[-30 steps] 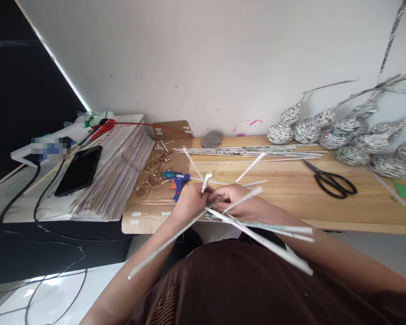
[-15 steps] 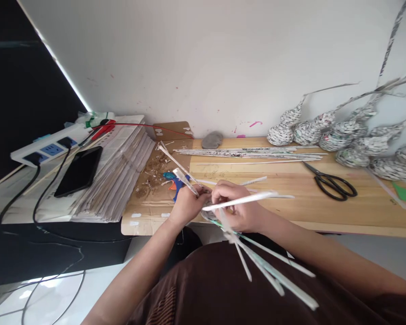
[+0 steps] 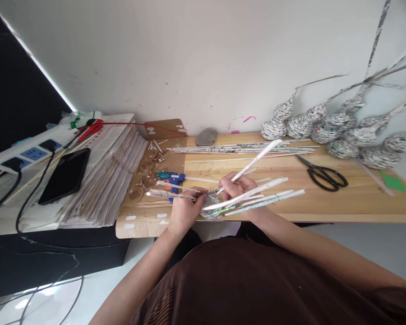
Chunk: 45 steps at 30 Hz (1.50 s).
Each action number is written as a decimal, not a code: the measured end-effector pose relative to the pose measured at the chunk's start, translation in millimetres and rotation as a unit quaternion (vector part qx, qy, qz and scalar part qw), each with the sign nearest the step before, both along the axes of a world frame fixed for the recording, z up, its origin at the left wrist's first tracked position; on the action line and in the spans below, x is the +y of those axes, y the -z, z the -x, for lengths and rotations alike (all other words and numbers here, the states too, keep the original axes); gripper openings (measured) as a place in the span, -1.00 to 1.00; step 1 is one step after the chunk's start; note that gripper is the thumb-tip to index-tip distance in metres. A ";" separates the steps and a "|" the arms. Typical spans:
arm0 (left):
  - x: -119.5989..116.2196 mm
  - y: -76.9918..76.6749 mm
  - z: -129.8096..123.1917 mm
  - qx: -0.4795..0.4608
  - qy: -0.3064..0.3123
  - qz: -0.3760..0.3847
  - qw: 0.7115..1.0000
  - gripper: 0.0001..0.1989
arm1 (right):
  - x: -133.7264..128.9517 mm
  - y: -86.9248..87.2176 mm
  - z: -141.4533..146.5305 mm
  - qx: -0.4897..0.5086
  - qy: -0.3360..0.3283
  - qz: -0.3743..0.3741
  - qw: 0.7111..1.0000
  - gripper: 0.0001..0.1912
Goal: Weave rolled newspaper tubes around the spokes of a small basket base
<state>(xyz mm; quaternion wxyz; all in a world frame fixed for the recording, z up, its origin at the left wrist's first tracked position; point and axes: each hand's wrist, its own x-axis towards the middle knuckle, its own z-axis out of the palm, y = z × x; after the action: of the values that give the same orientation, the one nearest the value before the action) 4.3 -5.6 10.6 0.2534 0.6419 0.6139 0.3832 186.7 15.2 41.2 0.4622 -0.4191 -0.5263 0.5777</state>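
Observation:
A small round weave of rolled newspaper (image 3: 210, 210) sits at the table's front edge, with long paper tubes sticking out to both sides. My left hand (image 3: 188, 208) is closed on its left rim, thumb and fingers pinching the weave where two tubes point left. My right hand (image 3: 238, 187) is closed on a white paper tube (image 3: 257, 159) that slants up to the right from the weave. Several more paper tubes (image 3: 274, 197) pass in front of the right hand and partly cover its fingers. Just behind my left hand lies a blue glue gun (image 3: 174, 179).
Black scissors (image 3: 325, 176) lie on the right. Loose paper tubes (image 3: 240, 149) and a grey stone (image 3: 206, 136) are by the wall. Woven paper gourds (image 3: 338, 128) stand at the back right. Left are stacked newspapers (image 3: 118, 176), a phone (image 3: 66, 176) and a power strip (image 3: 27, 151).
The tubes that hung toward my lap now point right over the right forearm. The right hand's tube has swung upward, and the left tubes have tipped lower. My view has shifted slightly.

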 end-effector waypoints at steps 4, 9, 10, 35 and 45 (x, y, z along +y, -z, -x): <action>-0.9 4.4 -0.5 -0.012 -0.011 -0.009 1.000 -0.86 | -4.1 12.6 -3.8 -0.126 -0.023 -0.077 0.989 -0.70; -1.8 13.2 -1.2 -0.065 -0.031 0.015 0.997 -0.86 | 1.7 27.1 -6.9 -0.188 0.011 -0.113 0.976 -0.76; -2.1 13.6 -1.9 -0.076 -0.035 0.017 0.996 -0.87 | 2.4 28.9 -6.1 -0.169 0.027 -0.108 0.979 -0.79; -10.0 17.6 -6.6 -0.053 -0.002 -0.065 0.996 -0.85 | -1.8 49.7 -6.1 -0.188 -0.006 -0.172 0.967 -0.82; -8.8 13.5 -5.3 -0.003 0.038 -0.112 0.993 -0.84 | -11.7 35.2 -16.6 -0.019 -0.069 0.055 0.996 -0.70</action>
<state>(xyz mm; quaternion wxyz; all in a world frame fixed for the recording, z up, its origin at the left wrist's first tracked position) 9.6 -14.5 -2.9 0.1958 0.6882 0.5413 0.4416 203.3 3.5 6.0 0.3873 -0.4172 -0.5299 0.6286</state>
